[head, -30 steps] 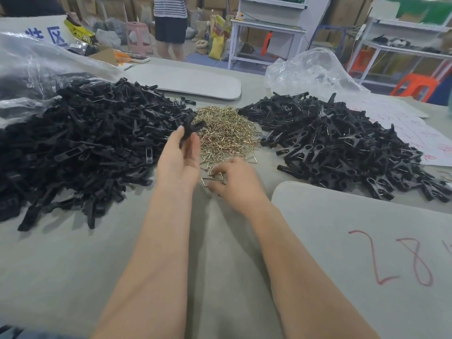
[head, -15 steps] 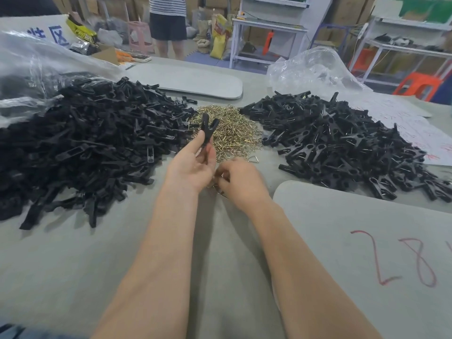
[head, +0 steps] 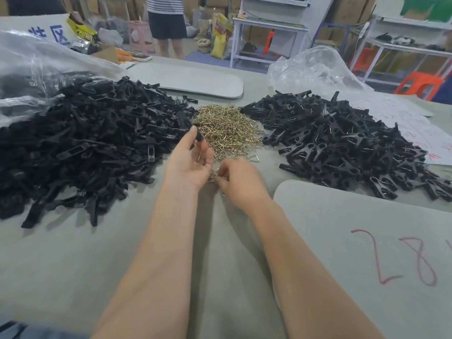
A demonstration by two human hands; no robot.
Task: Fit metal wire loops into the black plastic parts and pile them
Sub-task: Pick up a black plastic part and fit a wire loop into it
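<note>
Head view, grey worktop. Left hand palm-up, raised near the middle of the scene; its fingers and thumb pinch one black plastic part by its end, held just over the near-left edge of the wire loop heap. Right hand knuckles-up, low over the worktop just right of the left palm's heel; its fingers are curled tight and bunched on a small wire loop, mostly hidden, so cannot tell if it is one loop or more. The two hands nearly touch at that spot. A few stray loops lie on the worktop just beyond the right hand. The brass-coloured heap sits between two black mounds: a large left pile of plastic parts, spilling out from a clear plastic bag, and a right pile where thin metal glints show among the parts. Second clear bag, crumpled, behind the right pile. Grey board at near right, under the right forearm's side, marked in red with "28". Another grey board lies flat beyond the heap. White paper with red writing tucked under the right pile's far edge. Background: a person standing in a striped top and dark shorts, white shelving, an orange stool, stacked sacks and cartons.
</note>
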